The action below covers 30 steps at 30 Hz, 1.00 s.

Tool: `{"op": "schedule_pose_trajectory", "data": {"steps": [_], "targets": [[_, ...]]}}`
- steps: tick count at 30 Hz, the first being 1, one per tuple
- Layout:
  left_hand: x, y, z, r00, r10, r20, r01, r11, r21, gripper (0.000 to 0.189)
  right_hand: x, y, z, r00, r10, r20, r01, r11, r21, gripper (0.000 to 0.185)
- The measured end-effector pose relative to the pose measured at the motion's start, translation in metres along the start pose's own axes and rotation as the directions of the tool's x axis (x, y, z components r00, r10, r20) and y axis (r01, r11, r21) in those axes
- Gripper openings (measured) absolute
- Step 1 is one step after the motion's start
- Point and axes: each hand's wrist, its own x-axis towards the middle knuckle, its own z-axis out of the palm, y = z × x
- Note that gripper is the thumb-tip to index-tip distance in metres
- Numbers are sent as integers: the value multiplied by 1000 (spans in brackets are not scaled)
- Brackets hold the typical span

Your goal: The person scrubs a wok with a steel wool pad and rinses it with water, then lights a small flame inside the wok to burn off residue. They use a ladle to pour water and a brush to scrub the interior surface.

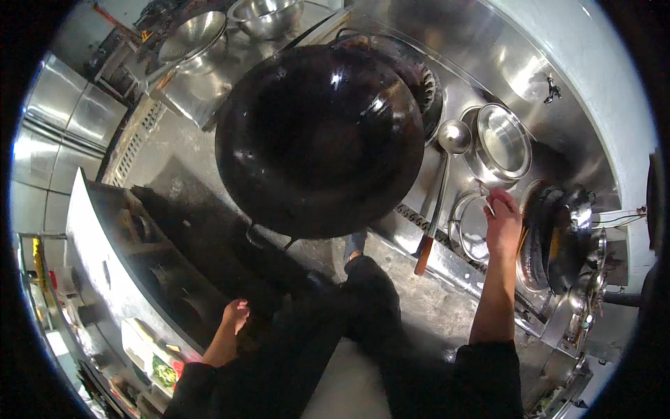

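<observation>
My right hand [503, 219] reaches over the steel stove top, fingers bent, just below a steel pot of liquid [503, 141] and beside a round steel pan or lid [473, 225]. Something thin shows at its fingertips; whether it is gripped I cannot tell. To its left lies a ladle [454, 137] with a wooden handle end. A large black wok [319, 141] dominates the middle, away from both hands. My left hand [236, 314] hangs low at the left, fingers loosely curled, near a counter's edge, with nothing visible in it.
Dark pans [555, 235] stand right of my right hand. A wall tap [551, 91] is at the upper right. Steel bowls [267, 15] and a perforated strainer [193, 36] sit at the upper left. A steel counter [99, 246] with food containers [152, 351] runs along the left.
</observation>
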Motion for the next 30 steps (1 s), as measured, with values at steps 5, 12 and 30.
{"op": "schedule_pose_trajectory", "data": {"steps": [5, 12, 30], "targets": [[37, 2, 7, 990, 44, 134, -14, 977, -212, 12, -40, 4, -22, 997, 11, -77, -8, 999, 36, 22], [63, 4, 34, 987, 152, 46, -158, 975, 156, 6, -46, -15, -7, 992, -125, -28, 127, 988, 87, 23], [34, -25, 36, 964, 265, 31, -267, 949, 169, 23, -51, -33, 66, 970, -170, 174, 159, 984, 75, 26]]}}
